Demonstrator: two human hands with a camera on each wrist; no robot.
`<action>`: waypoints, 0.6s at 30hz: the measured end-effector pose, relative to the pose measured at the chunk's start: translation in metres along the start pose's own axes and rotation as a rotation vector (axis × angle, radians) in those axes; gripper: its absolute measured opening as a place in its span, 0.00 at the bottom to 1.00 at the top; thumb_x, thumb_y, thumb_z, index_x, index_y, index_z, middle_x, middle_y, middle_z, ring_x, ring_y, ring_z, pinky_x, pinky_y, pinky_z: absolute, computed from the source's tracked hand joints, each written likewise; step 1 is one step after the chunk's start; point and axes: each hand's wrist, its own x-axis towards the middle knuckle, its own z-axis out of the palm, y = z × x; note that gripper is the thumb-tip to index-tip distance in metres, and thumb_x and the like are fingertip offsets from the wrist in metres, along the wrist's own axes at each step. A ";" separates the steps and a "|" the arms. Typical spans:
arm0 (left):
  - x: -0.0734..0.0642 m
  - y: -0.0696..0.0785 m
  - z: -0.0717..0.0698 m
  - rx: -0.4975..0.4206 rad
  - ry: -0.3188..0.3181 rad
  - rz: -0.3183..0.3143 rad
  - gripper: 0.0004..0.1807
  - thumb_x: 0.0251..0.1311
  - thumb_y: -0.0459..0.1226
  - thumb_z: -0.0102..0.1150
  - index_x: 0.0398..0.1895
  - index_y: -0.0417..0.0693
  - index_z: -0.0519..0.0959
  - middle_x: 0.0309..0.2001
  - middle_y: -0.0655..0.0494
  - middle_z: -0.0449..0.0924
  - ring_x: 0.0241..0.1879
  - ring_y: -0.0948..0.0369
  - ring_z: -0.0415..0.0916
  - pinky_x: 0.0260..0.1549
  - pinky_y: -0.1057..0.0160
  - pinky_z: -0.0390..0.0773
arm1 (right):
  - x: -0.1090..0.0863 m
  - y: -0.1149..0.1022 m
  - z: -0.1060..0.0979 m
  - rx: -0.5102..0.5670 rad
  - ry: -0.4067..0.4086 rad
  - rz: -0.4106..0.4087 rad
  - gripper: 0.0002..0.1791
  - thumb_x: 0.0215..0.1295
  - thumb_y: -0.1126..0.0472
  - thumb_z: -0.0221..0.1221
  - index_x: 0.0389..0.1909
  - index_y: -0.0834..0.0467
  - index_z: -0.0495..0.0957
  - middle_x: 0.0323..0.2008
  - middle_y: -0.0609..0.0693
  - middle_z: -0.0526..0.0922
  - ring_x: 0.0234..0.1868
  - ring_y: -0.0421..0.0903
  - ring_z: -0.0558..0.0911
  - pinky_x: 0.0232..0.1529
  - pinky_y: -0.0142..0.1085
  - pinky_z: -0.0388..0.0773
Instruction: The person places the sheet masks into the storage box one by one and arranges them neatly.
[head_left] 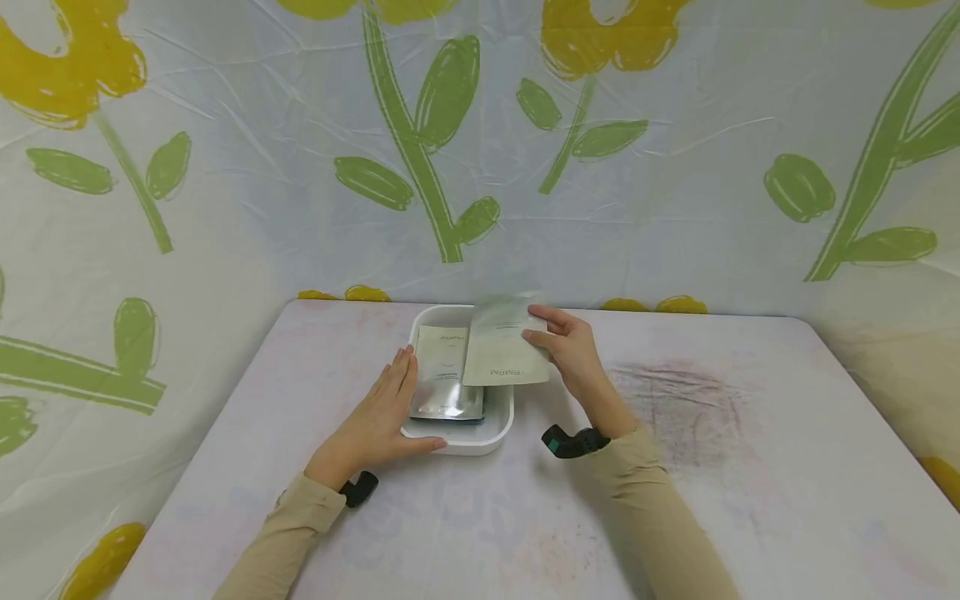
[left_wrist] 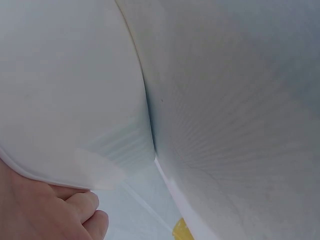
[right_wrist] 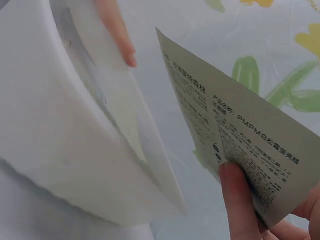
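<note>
A pale green-white sheet mask packet (head_left: 504, 346), printed PMPM, is pinched at its right edge by my right hand (head_left: 573, 350), above the right side of a white plastic bin (head_left: 498, 433). Its back, covered in small print, faces the right wrist view, where the thumb (right_wrist: 237, 200) presses on it. Inside the bin lies another packet (head_left: 446, 375) with a shiny silver lower part; whether more lie under it is hidden. My left hand (head_left: 375, 417) rests against the bin's left side, fingers extended along the rim and thumb stretched across the front edge.
The bin stands on a pale table (head_left: 465, 533) near its back edge. Dark smudges (head_left: 686, 408) mark the surface on the right. A flower-printed cloth (head_left: 675, 208) hangs behind and at the sides. Each wrist carries a black camera mount (head_left: 573, 442).
</note>
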 end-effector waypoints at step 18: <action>0.000 0.000 0.000 -0.010 0.003 0.001 0.72 0.50 0.78 0.47 0.77 0.33 0.34 0.79 0.41 0.26 0.78 0.51 0.25 0.75 0.51 0.39 | 0.007 0.012 0.058 -0.153 -0.107 0.051 0.32 0.61 0.76 0.60 0.67 0.68 0.68 0.62 0.65 0.75 0.50 0.51 0.79 0.43 0.33 0.82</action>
